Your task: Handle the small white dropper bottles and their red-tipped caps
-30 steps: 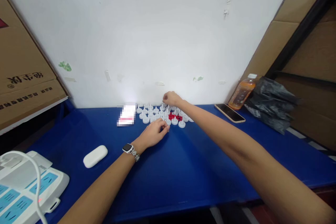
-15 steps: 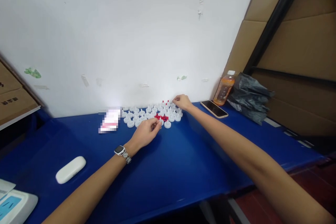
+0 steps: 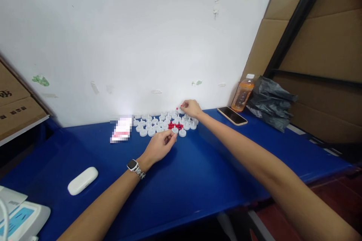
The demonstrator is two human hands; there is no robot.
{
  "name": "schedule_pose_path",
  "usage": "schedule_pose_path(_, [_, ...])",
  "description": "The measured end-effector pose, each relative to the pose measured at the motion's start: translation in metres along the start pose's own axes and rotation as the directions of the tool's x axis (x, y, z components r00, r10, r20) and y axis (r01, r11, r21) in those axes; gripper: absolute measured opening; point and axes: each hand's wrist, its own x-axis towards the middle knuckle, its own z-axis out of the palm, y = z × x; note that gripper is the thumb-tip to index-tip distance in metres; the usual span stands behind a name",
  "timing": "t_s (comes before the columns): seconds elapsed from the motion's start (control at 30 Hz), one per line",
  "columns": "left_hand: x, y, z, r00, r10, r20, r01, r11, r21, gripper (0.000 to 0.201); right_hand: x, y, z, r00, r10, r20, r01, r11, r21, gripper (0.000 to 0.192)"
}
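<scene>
Your left hand [image 3: 158, 146] rests on the blue worktop [image 3: 198, 173] at the near edge of a cluster of small white caps [image 3: 152, 125], its fingers curled in and the fingertips pinched together. Whether they grip anything is too small to tell. A watch [image 3: 132, 165] sits on that wrist.

Your right hand [image 3: 191, 108] reaches to the far side of the cluster, close to the wall [image 3: 141, 37]. Thumb and forefinger are narrowed on a tiny red piece [image 3: 177, 109]. A little heap of red pieces [image 3: 175, 125] lies among the caps, between your two hands.

Left of the caps lies a blurred white and pink packet [image 3: 121, 130]. Nearer you on the left lies a white case [image 3: 82, 180], and a white device [image 3: 19, 216] sits at the corner. To the right a phone [image 3: 232, 115] lies flat, with an orange bottle [image 3: 243, 93] and a black bag [image 3: 270, 101] behind it, against brown cardboard [image 3: 322, 45].
</scene>
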Motion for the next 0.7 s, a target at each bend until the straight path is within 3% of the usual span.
schedule_pose_path(0.13, [-0.001,0.000,-0.004,1.000,-0.010,-0.019,0.009,0.999,-0.035,0.037,-0.016,-0.001,-0.009,0.987,-0.069,-0.143,0.111,0.947,0.303,0.014])
schedule_pose_path(0.33, [-0.005,0.004,-0.007,0.995,-0.059,-0.077,0.054,0.997,-0.063,0.042,-0.078,-0.018,-0.014,0.995,-0.011,-0.098,0.074,0.736,0.673,0.025])
schedule_pose_path(0.47, [-0.005,0.008,-0.007,0.993,-0.021,-0.120,0.015,0.999,-0.050,0.038,-0.115,-0.038,-0.014,0.998,0.034,0.044,-0.056,0.579,0.813,0.031])
schedule_pose_path(0.6, [-0.008,0.016,-0.003,0.990,0.018,-0.141,-0.024,0.999,-0.043,0.028,-0.138,-0.058,-0.012,0.980,-0.070,0.185,-0.117,0.544,0.831,0.030])
schedule_pose_path(0.7, [-0.011,0.021,0.000,0.991,0.094,-0.091,-0.094,0.996,0.007,0.025,-0.150,-0.069,-0.008,0.953,-0.130,0.273,-0.186,0.459,0.869,0.033])
